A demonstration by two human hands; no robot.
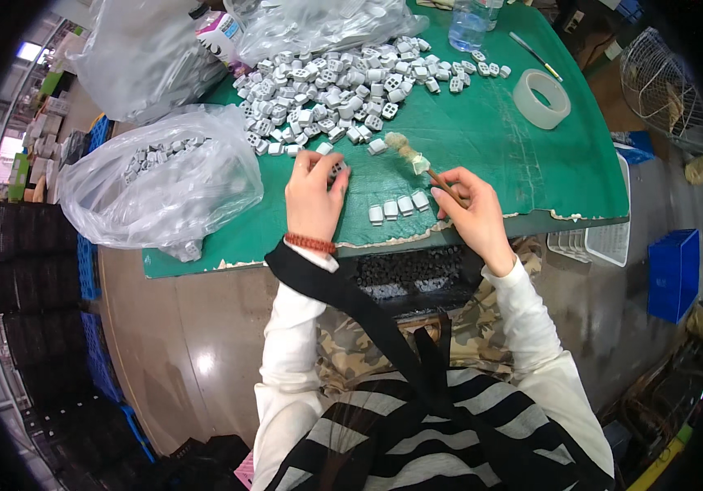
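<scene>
My left hand (314,196) rests on the green table top (490,155) and pinches a small grey plastic part (337,170) between its fingertips. My right hand (471,211) grips a wooden-handled brush (417,162), whose pale bristle head points up and left toward the pile. Several grey parts (399,208) lie in a short row between the two hands. Behind them spreads a large heap of the same grey plastic parts (343,90).
A clear plastic bag (163,176) with grey parts sits at the left table edge, with more bags (147,57) behind. A tape roll (541,98), a water bottle (467,24) and a pen (535,56) lie at the back right. Blue crates (673,274) stand on the floor.
</scene>
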